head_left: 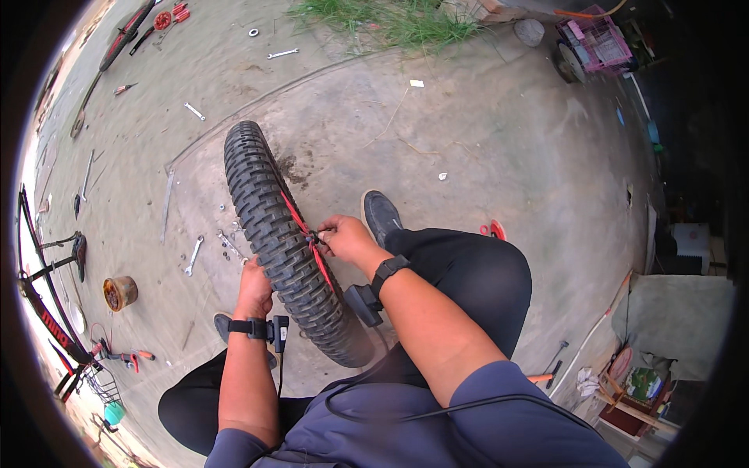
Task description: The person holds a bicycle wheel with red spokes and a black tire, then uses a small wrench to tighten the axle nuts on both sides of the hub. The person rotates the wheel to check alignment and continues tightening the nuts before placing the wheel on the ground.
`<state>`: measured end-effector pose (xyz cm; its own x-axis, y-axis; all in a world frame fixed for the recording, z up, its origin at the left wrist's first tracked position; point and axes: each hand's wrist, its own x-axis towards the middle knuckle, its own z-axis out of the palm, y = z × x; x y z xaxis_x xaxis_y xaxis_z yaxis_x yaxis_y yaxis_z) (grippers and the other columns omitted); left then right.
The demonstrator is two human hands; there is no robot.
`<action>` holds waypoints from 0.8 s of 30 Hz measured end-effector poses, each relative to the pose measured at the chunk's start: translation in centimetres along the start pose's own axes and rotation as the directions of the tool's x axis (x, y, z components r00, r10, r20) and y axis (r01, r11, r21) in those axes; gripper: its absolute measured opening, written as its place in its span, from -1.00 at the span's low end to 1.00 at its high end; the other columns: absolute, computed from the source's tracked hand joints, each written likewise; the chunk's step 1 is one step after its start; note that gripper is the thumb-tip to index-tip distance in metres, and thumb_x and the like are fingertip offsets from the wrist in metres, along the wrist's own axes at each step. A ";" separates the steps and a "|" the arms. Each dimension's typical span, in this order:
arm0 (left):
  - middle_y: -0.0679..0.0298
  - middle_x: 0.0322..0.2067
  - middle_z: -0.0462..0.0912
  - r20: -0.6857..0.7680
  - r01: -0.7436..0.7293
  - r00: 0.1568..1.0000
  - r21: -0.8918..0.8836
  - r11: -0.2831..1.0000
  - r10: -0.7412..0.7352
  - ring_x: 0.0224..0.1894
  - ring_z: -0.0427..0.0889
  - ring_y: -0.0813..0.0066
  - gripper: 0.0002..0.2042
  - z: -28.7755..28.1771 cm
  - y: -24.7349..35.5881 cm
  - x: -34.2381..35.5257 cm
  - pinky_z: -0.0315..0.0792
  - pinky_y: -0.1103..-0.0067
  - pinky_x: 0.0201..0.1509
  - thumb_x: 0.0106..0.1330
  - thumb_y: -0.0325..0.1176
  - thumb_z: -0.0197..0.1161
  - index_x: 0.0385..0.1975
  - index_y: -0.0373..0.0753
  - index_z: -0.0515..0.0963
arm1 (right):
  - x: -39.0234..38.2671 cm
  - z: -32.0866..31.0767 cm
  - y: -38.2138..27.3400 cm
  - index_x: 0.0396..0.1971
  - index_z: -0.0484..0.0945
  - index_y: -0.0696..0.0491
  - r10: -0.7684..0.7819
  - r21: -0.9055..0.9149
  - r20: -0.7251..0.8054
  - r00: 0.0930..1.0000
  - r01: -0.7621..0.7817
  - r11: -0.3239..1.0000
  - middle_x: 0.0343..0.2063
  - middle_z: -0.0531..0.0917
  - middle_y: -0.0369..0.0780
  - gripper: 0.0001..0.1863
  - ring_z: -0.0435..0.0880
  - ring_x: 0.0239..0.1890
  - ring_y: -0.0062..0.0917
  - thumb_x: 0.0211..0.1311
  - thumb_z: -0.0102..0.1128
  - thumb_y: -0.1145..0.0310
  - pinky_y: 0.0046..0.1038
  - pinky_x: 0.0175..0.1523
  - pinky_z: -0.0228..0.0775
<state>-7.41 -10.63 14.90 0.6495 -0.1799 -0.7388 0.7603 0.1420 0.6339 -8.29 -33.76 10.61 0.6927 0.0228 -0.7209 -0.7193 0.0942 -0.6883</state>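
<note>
A bicycle wheel (269,195) with a thick knobbly black tyre and red parts at its side stands between my legs. My right hand (349,238) is closed in a pinch at the wheel's right side, at a small dark part (313,237) by the hub that I cannot make out clearly. My left hand (254,288) is at the wheel's left side, its fingers mostly hidden against the tyre. A silver wrench (233,248) reaches up to that hand; whether the hand grips it or it lies on the ground is unclear.
Left of the wheel lie another wrench (193,256) and a rusty tin (120,293). A bicycle frame (55,324) is at the far left. Two more wrenches (194,111) (283,54) and a screwdriver (125,89) lie farther off. A hammer (557,357) is at the right. My shoe (381,217) is near the wheel.
</note>
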 end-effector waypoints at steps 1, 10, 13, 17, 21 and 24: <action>0.21 -0.09 0.73 -0.002 -0.015 1.000 0.010 1.000 0.015 -0.12 0.72 0.45 -0.69 0.3 0.1 -0.1 0.60 0.49 -0.01 0.38 -0.52 0.21 0.10 -0.35 0.52 | 0.1 0.0 0.2 -0.03 0.56 0.27 -0.005 -0.005 0.002 1.000 0.005 1.000 -0.43 0.70 -0.17 -0.79 0.67 -0.48 -0.56 0.38 0.17 0.57 -0.49 -0.39 0.54; 0.20 -0.07 0.72 -0.014 0.023 1.000 0.004 1.000 -0.023 -0.10 0.72 0.41 -0.69 -0.2 -0.3 0.2 0.59 0.45 0.04 0.36 -0.53 0.23 0.09 -0.35 0.52 | 0.6 0.1 1.1 -0.12 0.65 0.16 -0.016 -0.003 -0.036 0.999 0.016 1.000 -0.44 0.74 -0.17 -0.83 0.73 -0.49 -0.50 0.33 0.25 0.50 -0.39 -0.33 0.58; 0.22 -0.07 0.73 0.043 -0.051 0.998 0.007 0.999 0.051 -0.11 0.72 0.42 -0.71 0.1 0.0 -0.2 0.60 0.45 0.02 0.38 -0.52 0.21 0.08 -0.34 0.55 | 0.7 0.1 1.3 -0.12 0.65 0.15 -0.024 -0.008 -0.035 0.999 0.024 1.000 -0.44 0.74 -0.17 -0.83 0.73 -0.50 -0.49 0.32 0.25 0.49 -0.38 -0.34 0.57; 0.22 -0.08 0.73 0.007 -0.036 0.999 0.013 0.999 0.036 -0.14 0.72 0.42 -0.72 -0.3 -0.2 0.3 0.60 0.46 0.00 0.38 -0.51 0.22 0.06 -0.35 0.58 | 0.7 0.1 1.3 -0.12 0.65 0.15 -0.033 0.001 -0.023 0.999 0.034 0.999 -0.44 0.74 -0.17 -0.83 0.73 -0.50 -0.50 0.32 0.25 0.49 -0.39 -0.35 0.57; 0.22 -0.09 0.73 0.028 -0.035 0.999 -0.015 0.999 0.035 -0.14 0.72 0.42 -0.73 0.1 0.1 -0.1 0.60 0.47 0.00 0.37 -0.52 0.22 0.05 -0.34 0.59 | 0.2 0.2 0.2 -0.06 0.59 0.22 -0.008 -0.007 -0.003 1.000 0.008 1.000 -0.45 0.70 -0.18 -0.81 0.67 -0.50 -0.55 0.37 0.19 0.53 -0.44 -0.38 0.53; 0.22 -0.10 0.74 0.064 -0.069 0.995 -0.013 0.998 0.070 -0.14 0.72 0.42 -0.74 0.6 0.2 -0.4 0.60 0.47 -0.01 0.38 -0.51 0.22 0.04 -0.33 0.60 | 1.1 0.2 1.6 -0.12 0.65 0.13 -0.005 0.015 -0.034 0.999 0.006 1.000 -0.45 0.74 -0.18 -0.83 0.73 -0.50 -0.51 0.32 0.26 0.49 -0.38 -0.37 0.55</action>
<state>-7.47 -11.11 15.46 0.6992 -0.2316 -0.6764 0.7135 0.1669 0.6805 -8.70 -33.43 8.71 0.6942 -0.0116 -0.7197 -0.7146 0.1088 -0.6910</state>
